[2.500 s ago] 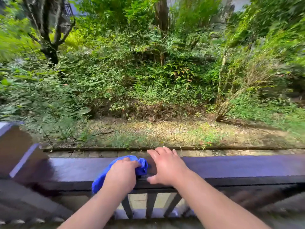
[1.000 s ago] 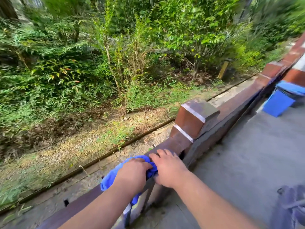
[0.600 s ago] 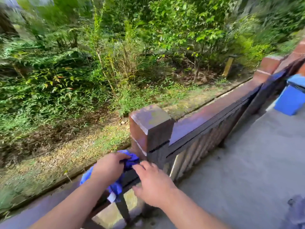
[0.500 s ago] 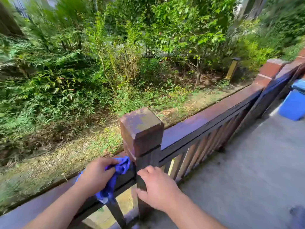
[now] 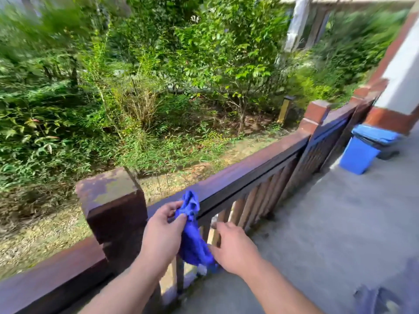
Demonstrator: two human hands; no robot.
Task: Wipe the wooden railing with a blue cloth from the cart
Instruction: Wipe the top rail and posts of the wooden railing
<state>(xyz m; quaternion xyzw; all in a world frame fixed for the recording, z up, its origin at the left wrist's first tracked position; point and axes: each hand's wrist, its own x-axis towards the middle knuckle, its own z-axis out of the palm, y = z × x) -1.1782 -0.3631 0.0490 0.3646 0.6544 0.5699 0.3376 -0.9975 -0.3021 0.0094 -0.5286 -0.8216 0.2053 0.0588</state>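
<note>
The dark brown wooden railing runs from lower left up to the right, with a square post at centre left. The blue cloth hangs bunched just right of the post, in front of the top rail and balusters. My left hand pinches the cloth's upper part between thumb and fingers. My right hand holds the cloth's lower end, near the balusters.
A blue bin stands on the concrete floor beside the railing at right, near a white and red wall. A second post stands further along. Dense green shrubs and a gravel strip lie beyond the railing.
The cloth has come off the rail left of the post and now hangs to the post's right. My right hand has left the post and taken the cloth's lower end. The view swung right.
</note>
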